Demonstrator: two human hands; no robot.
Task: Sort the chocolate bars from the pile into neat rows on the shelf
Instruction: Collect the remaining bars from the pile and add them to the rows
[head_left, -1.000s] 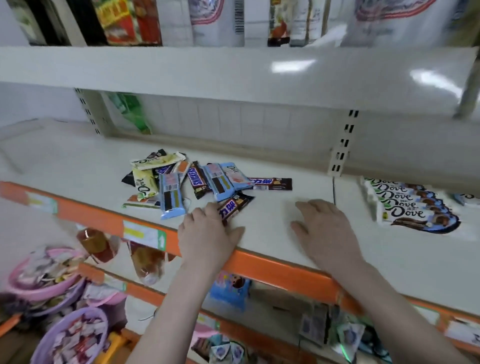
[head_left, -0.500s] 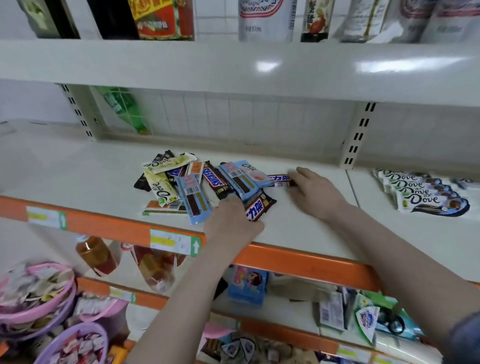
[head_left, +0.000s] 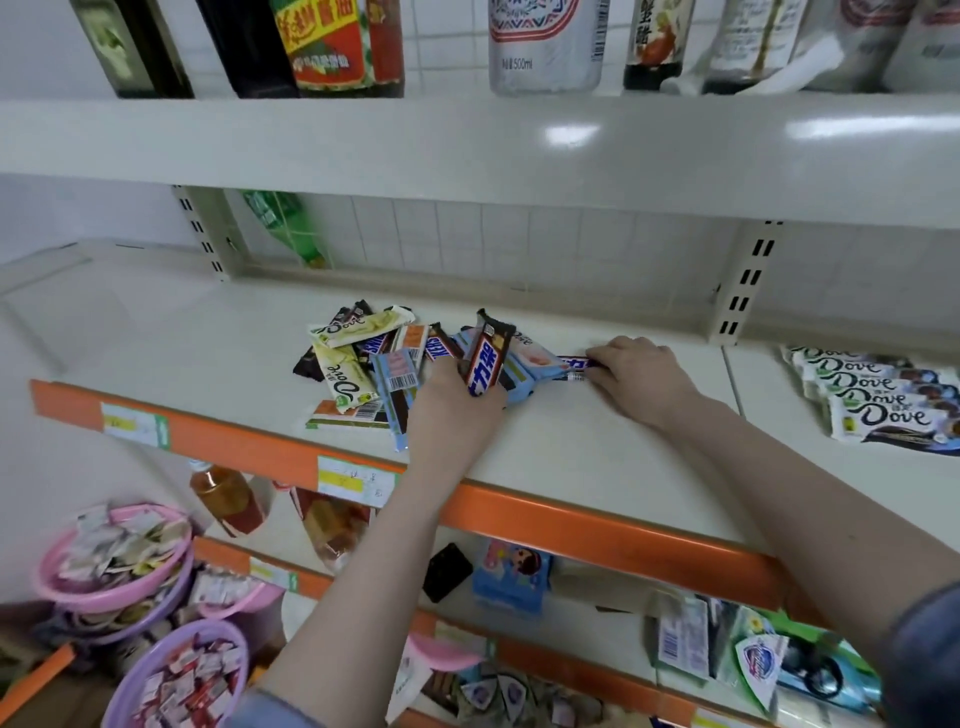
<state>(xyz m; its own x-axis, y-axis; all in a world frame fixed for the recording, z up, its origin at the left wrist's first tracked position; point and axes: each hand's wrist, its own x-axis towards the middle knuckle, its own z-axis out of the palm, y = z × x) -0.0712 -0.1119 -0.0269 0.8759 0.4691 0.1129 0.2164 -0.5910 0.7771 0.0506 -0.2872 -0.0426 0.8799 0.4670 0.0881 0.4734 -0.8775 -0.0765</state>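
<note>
A pile of chocolate bars lies in the middle of the white shelf: yellow Dove bars, light blue bars and brown Snickers bars. My left hand grips a brown Snickers bar and holds it upright just above the pile's right side. My right hand pinches the end of another Snickers bar that lies flat on the shelf to the right of the pile. A neat row of white Dove bars lies at the far right of the shelf.
An upper shelf with bottles hangs close above. The orange shelf edge runs along the front. Below it are pink and purple baskets of sweets and more packets. A green packet leans at the back left.
My left hand has lifted a Snickers bar off the shelf and raised it upright. My right hand has reached left and taken hold of the flat Snickers bar by the pile.
</note>
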